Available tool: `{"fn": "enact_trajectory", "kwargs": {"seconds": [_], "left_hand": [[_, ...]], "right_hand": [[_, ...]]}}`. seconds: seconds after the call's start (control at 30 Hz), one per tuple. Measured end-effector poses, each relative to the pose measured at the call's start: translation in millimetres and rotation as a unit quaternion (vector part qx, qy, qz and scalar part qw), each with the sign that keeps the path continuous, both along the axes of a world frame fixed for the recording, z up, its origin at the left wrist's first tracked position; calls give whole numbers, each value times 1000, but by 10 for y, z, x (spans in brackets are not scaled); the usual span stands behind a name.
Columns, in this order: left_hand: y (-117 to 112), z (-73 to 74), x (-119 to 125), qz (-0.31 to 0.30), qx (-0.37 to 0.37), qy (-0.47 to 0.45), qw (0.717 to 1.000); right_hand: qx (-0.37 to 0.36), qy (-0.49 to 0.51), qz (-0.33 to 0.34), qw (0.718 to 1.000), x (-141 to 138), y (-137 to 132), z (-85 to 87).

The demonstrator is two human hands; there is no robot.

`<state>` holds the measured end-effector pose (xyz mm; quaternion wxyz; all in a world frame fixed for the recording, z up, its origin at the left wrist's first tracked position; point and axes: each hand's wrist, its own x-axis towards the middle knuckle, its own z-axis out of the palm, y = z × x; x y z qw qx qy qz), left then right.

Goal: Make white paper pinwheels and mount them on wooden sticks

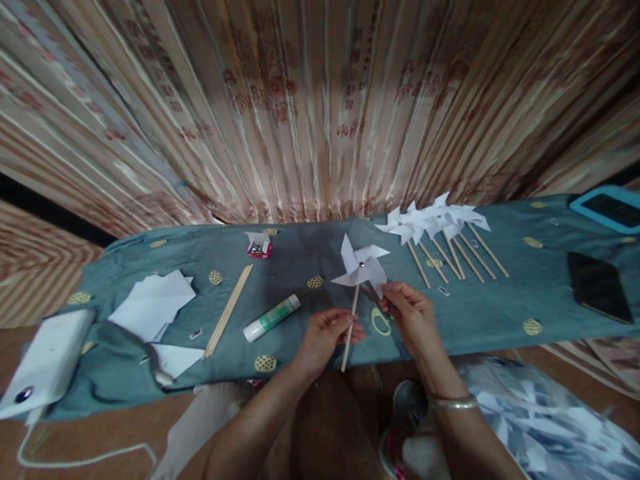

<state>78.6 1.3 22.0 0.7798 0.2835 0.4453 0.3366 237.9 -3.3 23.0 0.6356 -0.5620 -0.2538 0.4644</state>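
Observation:
A white paper pinwheel with a pin at its centre stands on a thin wooden stick, held up over the front of the table. My left hand pinches that stick between thumb and fingers, below the blades. With its fingertips, my right hand pinches the lower right blade of the same pinwheel. Behind the pinwheel and between my hands lie scissors with yellow-green handles, partly hidden. A glue stick lies left of my left hand.
Several finished pinwheels overlap at the back right. Left are wooden sticks, paper sheets, a small red box of pins and a white device. A dark phone lies right; a plastic bag is below.

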Motion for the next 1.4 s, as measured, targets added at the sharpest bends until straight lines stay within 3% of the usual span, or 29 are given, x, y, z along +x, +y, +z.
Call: {"fn": "enact_trajectory", "kwargs": {"seconds": [0.57, 0.97, 1.4], "left_hand": [[-26, 7, 62, 6, 21, -12, 1000], [-44, 32, 82, 5, 28, -8, 1000], [-56, 44, 67, 4, 32, -18, 999]], "right_hand": [[-12, -2, 51, 999, -203, -40, 97], [21, -3, 50, 999, -299, -39, 102], [9, -21, 62, 998, -361, -41, 165]]}}
